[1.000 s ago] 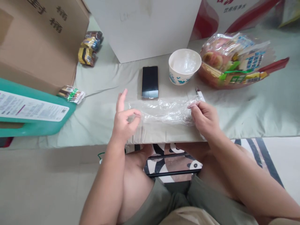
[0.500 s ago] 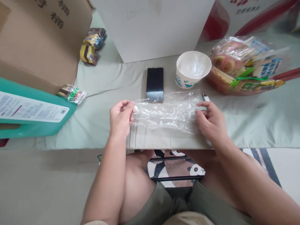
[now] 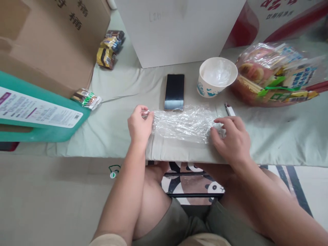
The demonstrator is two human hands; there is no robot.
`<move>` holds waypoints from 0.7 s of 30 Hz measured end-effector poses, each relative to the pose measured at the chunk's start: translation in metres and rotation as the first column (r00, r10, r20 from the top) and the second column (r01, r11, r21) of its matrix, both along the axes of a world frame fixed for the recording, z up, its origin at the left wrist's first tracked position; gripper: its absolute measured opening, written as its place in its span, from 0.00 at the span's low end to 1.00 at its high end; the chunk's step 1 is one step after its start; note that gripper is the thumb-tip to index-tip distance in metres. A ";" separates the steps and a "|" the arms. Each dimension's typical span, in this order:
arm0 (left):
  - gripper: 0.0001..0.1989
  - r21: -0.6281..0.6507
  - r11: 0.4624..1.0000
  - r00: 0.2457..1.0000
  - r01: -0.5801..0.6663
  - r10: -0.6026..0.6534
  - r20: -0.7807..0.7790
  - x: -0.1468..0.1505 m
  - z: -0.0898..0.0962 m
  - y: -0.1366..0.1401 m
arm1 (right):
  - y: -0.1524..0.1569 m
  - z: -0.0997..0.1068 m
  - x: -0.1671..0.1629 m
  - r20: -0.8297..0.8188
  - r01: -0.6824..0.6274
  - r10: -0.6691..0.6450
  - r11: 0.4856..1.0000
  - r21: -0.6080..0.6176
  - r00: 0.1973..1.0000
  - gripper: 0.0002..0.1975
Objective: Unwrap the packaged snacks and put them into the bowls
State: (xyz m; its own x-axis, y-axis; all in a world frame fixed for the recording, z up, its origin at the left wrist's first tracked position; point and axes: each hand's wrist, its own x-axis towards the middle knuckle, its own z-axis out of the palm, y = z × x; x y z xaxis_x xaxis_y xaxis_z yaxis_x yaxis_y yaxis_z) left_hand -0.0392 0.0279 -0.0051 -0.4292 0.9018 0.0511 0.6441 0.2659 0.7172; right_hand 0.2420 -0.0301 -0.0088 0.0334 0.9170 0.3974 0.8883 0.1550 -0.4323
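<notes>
The plastic wrap (image 3: 181, 126), clear and crumpled, is stretched out across the near side of the phone (image 3: 174, 91), its far edge meeting the phone's near end in view; whether the two touch, I cannot tell. The left hand (image 3: 140, 124), nearer the person than the phone and off to its left, has its grip pinched on the left end of the wrap, with the thumb against the bent fingers. The right hand (image 3: 232, 138), nearer the person than the phone and off to its right, is at the other end of the wrap, thumb and forefinger parted around some clear plastic; whether that grip is closed on it, I cannot tell. The phone lies flat on the cloth-covered table (image 3: 115, 130), screen up and dark apart from a pale reflection at the near end. To the right of the phone stands an upright paper cup (image 3: 208, 89) with clear plastic inside, and farther right, just beside the cup, sits a reddish basket (image 3: 247, 97) heaped with wrapped snacks (image 3: 279, 73). A small white stick (image 3: 230, 110) with a dark tip lies to the right of the phone, just beyond the right hand. Behind the phone rises a white box (image 3: 184, 37); well to the left of the phone are a cardboard box (image 3: 58, 51), a green jug (image 3: 56, 133) and a few snack packets (image 3: 105, 58).
</notes>
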 end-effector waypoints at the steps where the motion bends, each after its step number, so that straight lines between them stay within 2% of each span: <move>1: 0.06 0.002 1.000 0.999 0.003 -0.003 -0.051 0.003 0.001 0.002 | -0.003 0.002 -0.005 0.015 -0.056 0.054 0.992 0.115 0.998 0.07; 3: 0.06 0.011 0.999 0.989 0.037 -0.035 -0.144 0.011 0.003 0.005 | -0.009 0.007 -0.016 0.056 -0.255 0.249 0.939 0.230 0.967 0.09; 4: 0.07 0.013 0.998 0.980 0.062 -0.058 -0.189 0.014 0.004 0.007 | -0.012 0.009 -0.023 0.081 -0.372 0.363 0.904 0.210 0.928 0.11; 6: 0.12 -0.005 0.993 0.960 0.117 -0.115 -0.254 0.020 0.005 0.007 | -0.015 0.009 -0.033 0.122 -0.530 0.521 0.845 0.062 0.845 0.17; 9: 0.17 -0.051 0.981 0.952 0.187 -0.194 -0.235 0.021 0.007 0.005 | -0.016 0.002 -0.039 0.128 -0.554 0.572 0.819 -0.150 0.810 0.25; 12: 0.18 -0.047 0.970 0.967 0.240 -0.243 -0.072 0.015 0.008 0.000 | -0.013 -0.005 -0.032 0.081 -0.502 0.519 0.849 -0.165 0.851 0.24; 15: 0.17 -0.024 0.971 0.943 0.240 -0.227 0.245 0.016 0.010 -0.006 | -0.012 -0.006 -0.027 0.037 -0.470 0.477 0.875 -0.115 0.878 0.22; 18: 0.15 -0.051 0.979 0.825 0.198 -0.138 0.548 0.028 0.013 -0.011 | -0.012 -0.004 -0.031 0.048 -0.488 0.494 0.867 -0.102 0.868 0.25; 21: 0.13 -0.078 0.987 0.705 0.143 -0.046 0.708 0.041 0.020 -0.012 | -0.013 -0.003 -0.038 0.082 -0.502 0.512 0.857 -0.112 0.855 0.27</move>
State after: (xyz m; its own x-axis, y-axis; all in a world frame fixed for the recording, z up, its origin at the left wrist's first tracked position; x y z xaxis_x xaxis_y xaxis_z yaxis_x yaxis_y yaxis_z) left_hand 0.0019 0.0163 0.0147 -0.2094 0.9176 -0.3380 -0.0064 0.3443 0.9388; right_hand 0.2037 -0.0430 -0.0121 -0.4828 0.8250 0.2936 0.7372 0.5639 -0.3723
